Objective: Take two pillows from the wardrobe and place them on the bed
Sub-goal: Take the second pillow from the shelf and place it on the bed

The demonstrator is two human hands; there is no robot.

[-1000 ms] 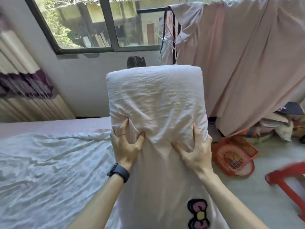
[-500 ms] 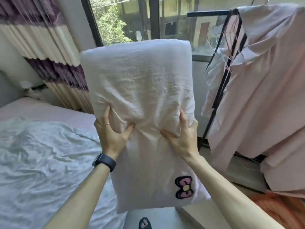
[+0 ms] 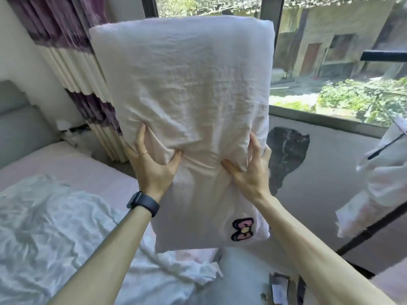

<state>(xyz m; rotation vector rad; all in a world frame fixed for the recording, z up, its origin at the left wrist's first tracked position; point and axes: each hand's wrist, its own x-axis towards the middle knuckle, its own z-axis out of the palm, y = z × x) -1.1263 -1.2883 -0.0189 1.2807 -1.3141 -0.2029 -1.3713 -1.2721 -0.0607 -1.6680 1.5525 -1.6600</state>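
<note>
I hold a pale pink pillow (image 3: 187, 89) upright in front of me, its loose case hanging down with a pink bow patch near the bottom right. My left hand (image 3: 152, 164), with a ring and a black watch on the wrist, grips the pillow's lower left. My right hand (image 3: 251, 170) grips its lower right. The bed (image 3: 72, 172) with a pink sheet lies to the left and below, and a crumpled white blanket (image 3: 55, 234) covers its near part. A second pillow is not in view.
A grey headboard (image 3: 19, 119) stands at far left, with purple and cream curtains (image 3: 72, 62) beside it. A large window (image 3: 330, 62) fills the back. At right, a black clothes rack (image 3: 374, 234) carries pale cloth. Floor shows below the pillow.
The view has swung left toward the head of the bed; the rack and the hanging cloth slid to the right edge. Both hands keep the same grip on the pillow.
</note>
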